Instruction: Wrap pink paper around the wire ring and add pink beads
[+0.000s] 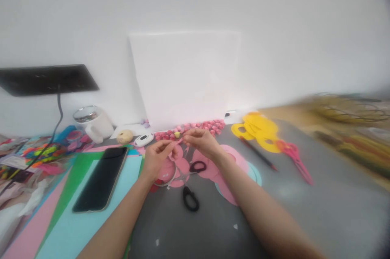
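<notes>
Forearms (122, 214) foremost, left hand (157, 158) and right hand (203, 143) pinch pink paper (179, 142); mug (102, 122) contents hidden.

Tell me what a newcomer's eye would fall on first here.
Probably the left hand and right hand at centre, holding a small pink piece between them beyond the black-handled scissors. Next come bright yellow cutouts on the right, then the black smartphone on light-blue paper at left.

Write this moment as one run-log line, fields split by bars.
left hand: pinching small pink piece | right hand: pinching same piece | black-handled scissors: handles spread | phone: on light-blue paper
</notes>
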A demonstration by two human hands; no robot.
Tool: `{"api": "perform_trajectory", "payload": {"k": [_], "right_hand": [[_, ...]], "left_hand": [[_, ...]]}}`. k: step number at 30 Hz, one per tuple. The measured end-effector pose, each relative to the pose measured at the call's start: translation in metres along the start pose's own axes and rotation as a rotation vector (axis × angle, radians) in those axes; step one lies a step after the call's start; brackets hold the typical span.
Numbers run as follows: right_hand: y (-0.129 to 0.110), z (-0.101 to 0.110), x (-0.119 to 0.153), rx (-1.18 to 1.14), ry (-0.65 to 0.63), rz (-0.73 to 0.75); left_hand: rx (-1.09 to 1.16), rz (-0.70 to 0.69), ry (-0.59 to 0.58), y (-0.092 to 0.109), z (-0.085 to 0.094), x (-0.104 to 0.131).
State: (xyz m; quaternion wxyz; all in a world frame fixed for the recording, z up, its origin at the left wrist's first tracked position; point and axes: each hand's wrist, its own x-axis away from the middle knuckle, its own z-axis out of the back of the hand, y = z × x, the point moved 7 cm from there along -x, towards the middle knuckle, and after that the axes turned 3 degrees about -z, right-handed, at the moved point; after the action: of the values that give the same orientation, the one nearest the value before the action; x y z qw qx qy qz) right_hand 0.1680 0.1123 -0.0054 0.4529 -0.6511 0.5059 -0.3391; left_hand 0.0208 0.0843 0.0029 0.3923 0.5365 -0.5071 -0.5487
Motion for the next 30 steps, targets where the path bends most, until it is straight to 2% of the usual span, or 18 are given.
{"api": "perform_trajectory", "payload": {"k": [7, 18, 22, 30], "right_hand": [[0.0004, -0.0016, 0.0009, -0.011, -0.053, 0.0], [0.0052, -0.0001, -0.002, -0.008, -0.032, -0.005], [0.005, 0.0007, -0.0023, -0.007, -0.018, -0.008], [0.0054, 0.001, -0.0034, -0.042, -0.074, -0.027]], "left_hand": [[0.032, 0.012, 0.042, 0.0006, 0.0024, 0.0002], [0.041, 0.001, -0.003, 0.0011, -0.0015, -0.0001], [0.042, 0.003, 0.014, 0.0012, -0.0001, -0.0002], [0.05, -0.003, 0.028, 0.001, 0.0002, 0.0001]]}}
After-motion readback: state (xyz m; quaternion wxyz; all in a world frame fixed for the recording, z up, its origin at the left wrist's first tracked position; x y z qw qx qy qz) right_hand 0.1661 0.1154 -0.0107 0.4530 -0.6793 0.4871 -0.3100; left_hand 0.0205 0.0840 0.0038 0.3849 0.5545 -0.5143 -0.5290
